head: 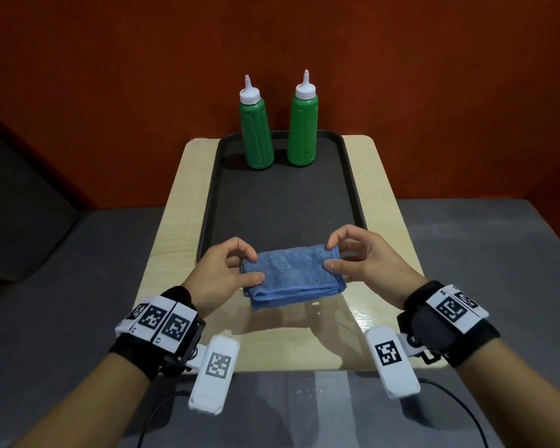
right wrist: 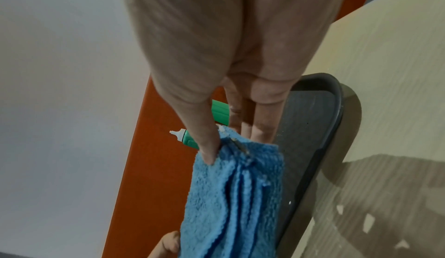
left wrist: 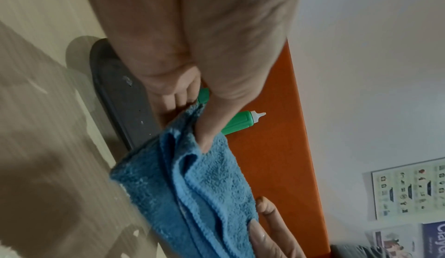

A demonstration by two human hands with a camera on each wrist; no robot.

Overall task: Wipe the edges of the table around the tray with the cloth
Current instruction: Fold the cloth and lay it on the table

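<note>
A folded blue cloth (head: 291,274) hangs just above the near end of the dark tray (head: 282,205) on a small pale wooden table (head: 172,227). My left hand (head: 236,270) pinches the cloth's left end between thumb and fingers; my right hand (head: 340,253) pinches its right end the same way. In the left wrist view the cloth (left wrist: 197,182) folds in several layers under my thumb (left wrist: 209,129). The right wrist view shows the cloth (right wrist: 236,195) pinched by my thumb (right wrist: 207,148), with the tray's rim (right wrist: 337,98) beside it.
Two green squeeze bottles (head: 257,130) (head: 303,124) with white nozzles stand at the tray's far end against an orange wall. Small pale crumbs (right wrist: 368,222) lie on the table near its front edge. Grey seating surrounds the table on both sides.
</note>
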